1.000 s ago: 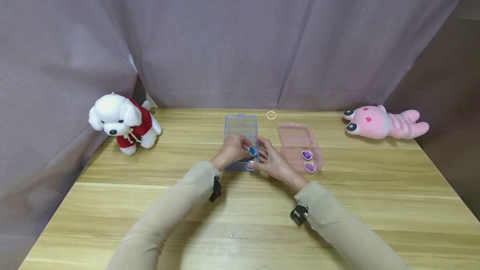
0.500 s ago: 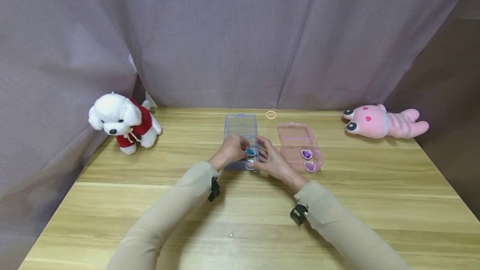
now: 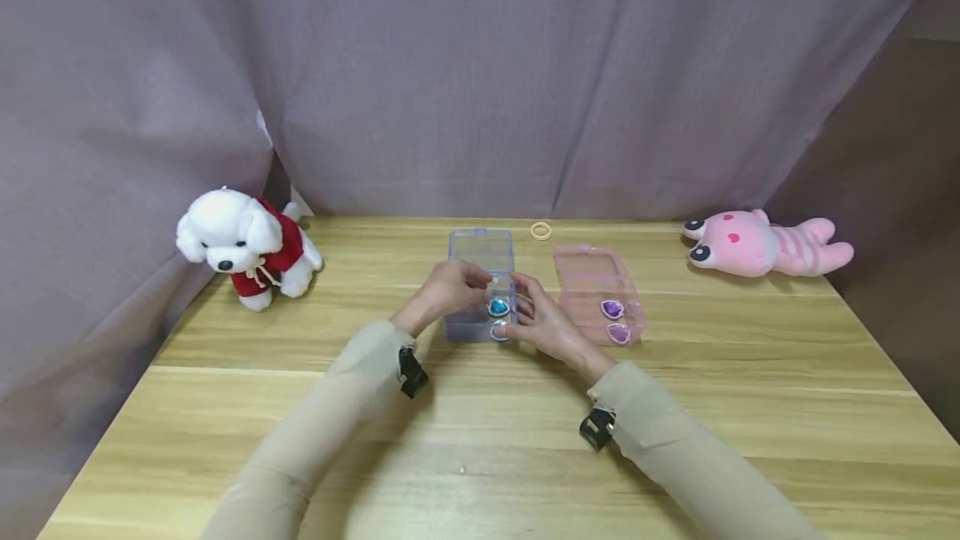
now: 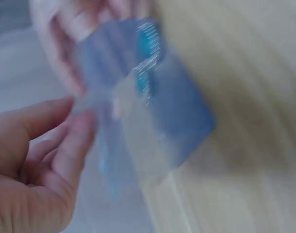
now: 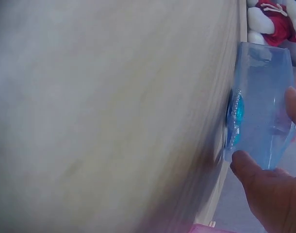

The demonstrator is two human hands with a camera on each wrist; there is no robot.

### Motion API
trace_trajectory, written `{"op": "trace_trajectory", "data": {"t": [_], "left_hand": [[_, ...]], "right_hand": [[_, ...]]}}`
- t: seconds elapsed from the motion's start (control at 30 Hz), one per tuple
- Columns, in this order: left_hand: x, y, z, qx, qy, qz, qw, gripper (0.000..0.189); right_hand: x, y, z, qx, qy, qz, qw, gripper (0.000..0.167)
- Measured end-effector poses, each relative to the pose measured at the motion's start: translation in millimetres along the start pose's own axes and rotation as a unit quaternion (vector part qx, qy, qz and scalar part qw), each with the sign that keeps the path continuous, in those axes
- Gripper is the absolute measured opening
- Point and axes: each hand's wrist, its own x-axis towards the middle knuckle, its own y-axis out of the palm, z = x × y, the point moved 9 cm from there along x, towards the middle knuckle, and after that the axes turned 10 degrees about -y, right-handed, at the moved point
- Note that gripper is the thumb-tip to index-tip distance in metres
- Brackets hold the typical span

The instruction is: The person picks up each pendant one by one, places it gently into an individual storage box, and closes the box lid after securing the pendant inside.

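A clear blue plastic box (image 3: 481, 252) lies on the wooden table with its lid folded back. Two blue heart-shaped gems with beaded silver rims sit at its right end: a darker one (image 3: 498, 307) and, nearer me, a paler one (image 3: 498, 332). My right hand (image 3: 552, 328) grips the box's right end, thumb at the near corner and fingers along the side. Over the left part of the box is my left hand (image 3: 447, 287), fingers loosely bent, with nothing seen between thumb and fingertips. The left wrist view is blurred.
A pink clear box (image 3: 588, 263), also open, stands to the right with two purple gems (image 3: 612, 309). Behind lies a small pale ring (image 3: 541, 231). A white plush dog (image 3: 225, 227) in red sits at left; a pink plush toy (image 3: 750, 245) lies at right.
My left hand has let go of the darker blue gem, which now lies flat in the box, and has drawn back to the left. My right hand has stayed on the box.
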Motion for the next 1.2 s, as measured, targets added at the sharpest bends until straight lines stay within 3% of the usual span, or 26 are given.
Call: {"op": "trace_trajectory", "data": {"t": [0.07, 0.13, 0.23, 0.33, 0.43, 0.5, 0.57, 0.67, 0.83, 0.93, 1.03, 1.2], "left_hand": [[1.2, -20.8, 6.0, -0.102, -0.013, -0.019, 0.9945, 0.032], [4.3, -42.8, 14.5, -0.190, -0.023, -0.056, 0.9800, 0.033], [13.0, -60.7, 31.2, -0.248, -0.049, -0.083, 0.9640, 0.040], [22.7, -55.8, 46.3, -0.248, -0.092, -0.053, 0.9630, 0.050], [27.8, -46.0, 51.1, -0.251, -0.107, -0.024, 0.9619, 0.055], [34.2, -45.3, 49.6, -0.271, -0.076, -0.027, 0.9592, 0.055], [31.0, -47.8, 42.8, -0.276, -0.055, -0.042, 0.9587, 0.058], [19.7, -53.3, 33.0, -0.276, -0.018, -0.074, 0.9583, 0.062], [-18.4, -54.4, 26.9, -0.205, 0.015, -0.142, 0.9684, 0.050], [-32.5, -46.1, 31.7, -0.180, 0.045, -0.143, 0.9721, 0.038], [-40.7, -36.6, 38.3, -0.170, 0.074, -0.133, 0.9736, 0.040], [-46.2, -23.3, 51.6, -0.153, 0.070, -0.121, 0.9783, 0.051]], "right_hand": [[0.0, 0.9, 0.4, -0.002, -0.001, -0.001, 1.0000, 0.091], [-0.4, 1.4, 1.3, -0.010, -0.003, -0.002, 0.9999, 0.093], [-2.3, 2.1, 1.0, -0.019, 0.001, -0.006, 0.9998, 0.093], [-4.4, 4.2, -0.6, -0.025, 0.008, -0.002, 0.9997, 0.092], [-5.4, 6.9, -0.9, -0.029, 0.007, 0.004, 0.9995, 0.091], [-5.1, 6.3, -0.5, -0.033, 0.006, -0.001, 0.9994, 0.090], [-4.3, 4.6, 0.0, -0.038, 0.005, -0.010, 0.9992, 0.089], [-3.1, 1.4, 1.7, -0.044, 0.004, -0.022, 0.9988, 0.089], [-5.2, -3.6, 5.4, -0.036, -0.006, -0.042, 0.9984, 0.079], [-9.3, -10.4, 9.3, -0.048, -0.009, -0.073, 0.9962, 0.060], [-12.7, -14.6, 10.7, -0.036, 0.001, -0.098, 0.9945, 0.046], [-16.5, -12.0, 7.6, 0.005, 0.035, -0.110, 0.9933, 0.044]]}}
